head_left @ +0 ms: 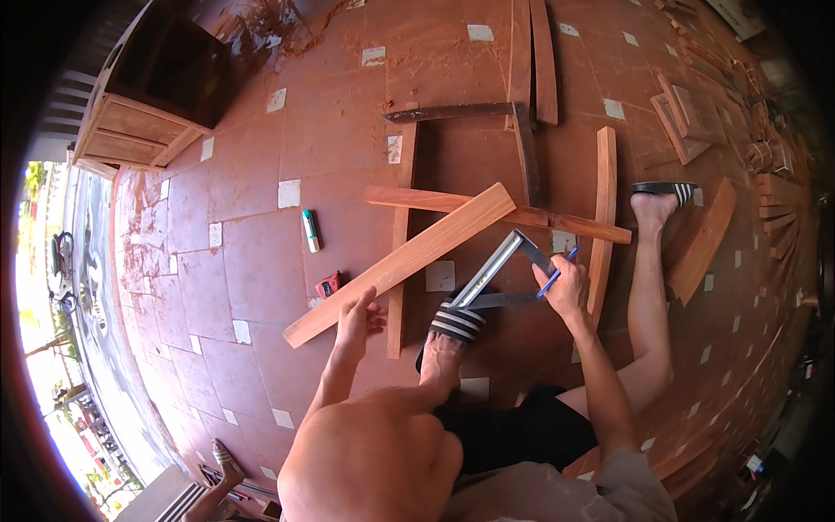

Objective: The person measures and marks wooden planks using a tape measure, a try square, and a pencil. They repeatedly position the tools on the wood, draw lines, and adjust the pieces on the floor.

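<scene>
A light-brown wooden plank (409,265) lies slanting across other timber in front of me. My left hand (357,322) is at its near edge, with fingers loosely bent and apart, not wrapped round it. My right hand (567,285) grips a metal carpenter's square (489,271) by its right end, with a blue pen (557,273) held between the fingers. The square is right of the plank, above my sandalled foot (452,324). Beneath the plank are a long crosswise wooden strip (426,198) and a lengthwise strip (401,287).
Left of the plank lie a red tape measure (329,284) and a green-and-white marker (310,230). Another wooden strip (603,200) lies to the right. A dark frame piece (524,152) is farther off. A wooden cabinet (143,122) stands at far left; stacked timber (774,209) at far right.
</scene>
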Motion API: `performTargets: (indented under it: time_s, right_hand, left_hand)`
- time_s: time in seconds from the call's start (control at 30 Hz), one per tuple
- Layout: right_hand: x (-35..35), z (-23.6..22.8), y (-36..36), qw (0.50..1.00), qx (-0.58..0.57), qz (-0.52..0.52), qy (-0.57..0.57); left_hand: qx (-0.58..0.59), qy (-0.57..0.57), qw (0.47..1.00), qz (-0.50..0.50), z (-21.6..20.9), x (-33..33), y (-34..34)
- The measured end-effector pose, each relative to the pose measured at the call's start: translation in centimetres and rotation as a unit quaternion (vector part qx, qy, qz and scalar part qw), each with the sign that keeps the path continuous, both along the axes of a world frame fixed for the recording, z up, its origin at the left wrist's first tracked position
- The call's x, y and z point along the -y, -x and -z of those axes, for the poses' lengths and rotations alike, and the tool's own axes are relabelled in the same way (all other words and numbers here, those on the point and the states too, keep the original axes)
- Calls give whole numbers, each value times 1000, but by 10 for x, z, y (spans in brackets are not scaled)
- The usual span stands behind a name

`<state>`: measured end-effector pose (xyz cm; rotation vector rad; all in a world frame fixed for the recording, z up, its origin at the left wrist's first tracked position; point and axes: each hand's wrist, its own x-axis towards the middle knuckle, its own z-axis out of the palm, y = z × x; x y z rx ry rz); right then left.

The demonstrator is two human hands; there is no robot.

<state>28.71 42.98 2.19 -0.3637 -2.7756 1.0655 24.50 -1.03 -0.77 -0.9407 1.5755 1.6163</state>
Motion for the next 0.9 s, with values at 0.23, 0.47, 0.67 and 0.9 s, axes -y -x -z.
performTargets:
  time_s: [0.23, 0.47, 0.67, 0.9]
  right_hand:
    - [-34, 19, 36, 997, -25, 19, -75]
    - [-61, 31, 53, 994, 71, 22, -74]
    - [-62, 21, 64, 997, 59, -22, -47]
    - [-59, 11, 28, 994, 78, -68, 18]
  left_hand:
    - [-590, 359, 651, 315, 6, -16, 73]
    - [-396, 335, 765, 380, 30, -13, 68]
    - [-268, 270, 836, 396, 14, -26, 62]
    - [-280, 281, 823, 406, 11, -23, 55]
